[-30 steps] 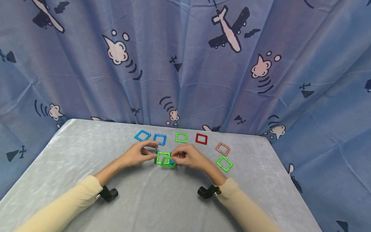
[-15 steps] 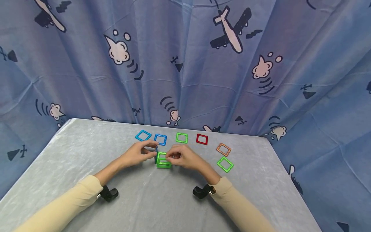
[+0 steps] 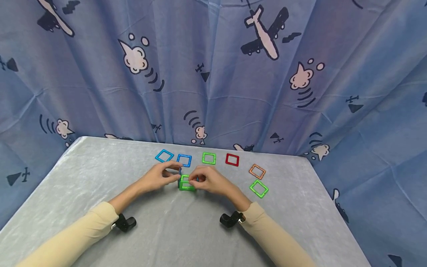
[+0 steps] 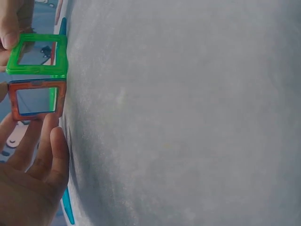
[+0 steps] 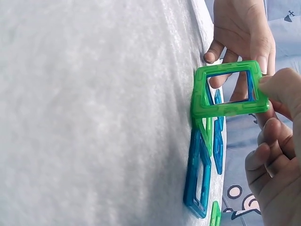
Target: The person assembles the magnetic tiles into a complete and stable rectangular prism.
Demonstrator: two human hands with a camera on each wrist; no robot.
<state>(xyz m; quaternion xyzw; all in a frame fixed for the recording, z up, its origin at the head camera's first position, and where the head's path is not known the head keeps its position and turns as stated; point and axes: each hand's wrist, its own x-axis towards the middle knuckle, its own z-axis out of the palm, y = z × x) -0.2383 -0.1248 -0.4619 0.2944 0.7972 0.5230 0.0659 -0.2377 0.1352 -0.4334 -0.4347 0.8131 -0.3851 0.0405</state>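
Note:
My right hand [image 3: 208,179] pinches the top edge of a green square magnetic tile [image 5: 230,111], which stands upright at the near side of another green tile [image 3: 184,176] lying flat. At the left side, my left hand [image 3: 156,177] holds an upright magnetic tile between thumb and fingers. In the left wrist view this orange magnetic tile [image 4: 60,100] shows blue along its edges; from above only a dark blue edge shows. A blue tile [image 5: 190,183] lies low beside the flat green one in the right wrist view, mostly hidden from above by my right hand.
Behind the hands lie two blue tiles [image 3: 184,160], a green tile [image 3: 209,163] and a red tile [image 3: 232,164]. Farther right are an orange tile [image 3: 257,171] and a green tile [image 3: 259,188]. A patterned blue curtain [image 3: 213,74] hangs behind the grey-covered table [image 3: 180,233].
My right hand has moved left with the green tile, bringing it from a tilted, blurred position to upright against the flat green tile's near side. My left hand has stayed in place.

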